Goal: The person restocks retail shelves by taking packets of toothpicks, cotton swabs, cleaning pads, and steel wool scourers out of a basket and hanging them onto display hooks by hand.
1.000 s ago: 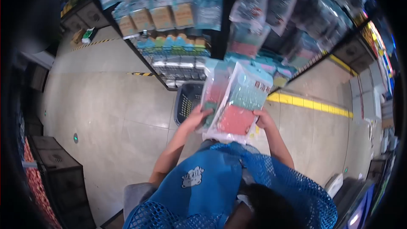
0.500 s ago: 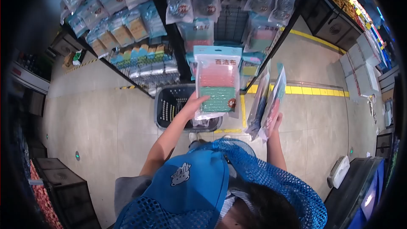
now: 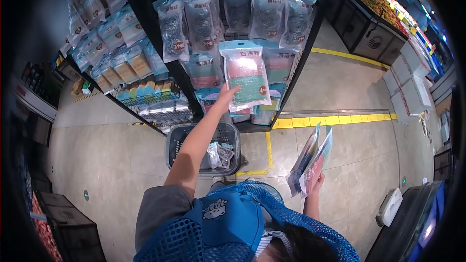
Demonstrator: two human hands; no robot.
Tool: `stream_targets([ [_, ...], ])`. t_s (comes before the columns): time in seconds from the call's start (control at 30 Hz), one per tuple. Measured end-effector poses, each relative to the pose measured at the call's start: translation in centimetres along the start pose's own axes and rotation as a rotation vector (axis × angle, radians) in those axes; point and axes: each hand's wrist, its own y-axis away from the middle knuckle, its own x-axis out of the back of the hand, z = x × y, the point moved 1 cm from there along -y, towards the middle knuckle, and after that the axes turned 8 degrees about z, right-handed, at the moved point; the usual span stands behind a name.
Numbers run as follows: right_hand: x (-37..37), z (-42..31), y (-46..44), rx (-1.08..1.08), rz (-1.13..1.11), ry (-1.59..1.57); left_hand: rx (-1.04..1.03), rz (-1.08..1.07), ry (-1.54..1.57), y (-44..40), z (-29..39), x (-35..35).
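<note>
My left hand [image 3: 226,98] grips the lower left edge of a pack of scouring pads [image 3: 247,77], pink above and green below, in clear plastic with a pale blue header. It is raised in front of the rack at the height of the hanging packs. On the right, my right hand [image 3: 318,184] is closed round two flat plastic packs [image 3: 310,162], one with a pink front and one dark, seen nearly edge-on. More scouring pad packs [image 3: 203,70] hang behind the one in my left hand, partly hidden by it.
Packs of steel wool balls [image 3: 201,22] hang above on the black rack. A dark basket [image 3: 174,153] with a few small packets [image 3: 221,154] stands on the floor below my left arm. Yellow tape [image 3: 335,120] crosses the floor; white boxes [image 3: 407,85] are stacked at right.
My left hand has moved up and forward with the scouring pads, closer to the hanging packs. My right hand has lowered with its two packs. The view has shifted, showing more of the basket.
</note>
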Motion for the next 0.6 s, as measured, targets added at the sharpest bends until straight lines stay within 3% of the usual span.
stream_targets([
  [0.43,-2.0,-0.4,-2.1,-0.196,-0.006,0.022,0.077,-0.012,0.189,-0.9,-2.6,0.9],
  [0.6,-2.4,0.4,-3.7,-0.281,0.022,0.061,0.104,-0.018,0.09,-0.8,-3.3,2.4],
])
